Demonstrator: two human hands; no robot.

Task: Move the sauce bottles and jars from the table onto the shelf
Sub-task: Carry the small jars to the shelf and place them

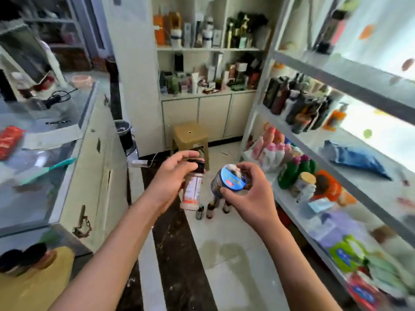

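- Head view: the left hand (174, 176) has its fingers (186, 154) curled around a bottle (192, 191) with a black cap and a white label, holding it upright in the air over the floor.
- The right hand (249, 195) grips a jar (229, 180) by its blue lid, fingers wrapped round the rim; the jar is tilted, lid toward the camera.
- Bottle and jar are close together, between the glass counter (58, 140) on the left and the shelf (350, 167) on the right.
- The shelf carries dark bottles, pink and green containers and a blue bag (357, 159).
- Three small bottles (210, 211) stand on the floor below the hands; a stool (190, 138) stands further back.
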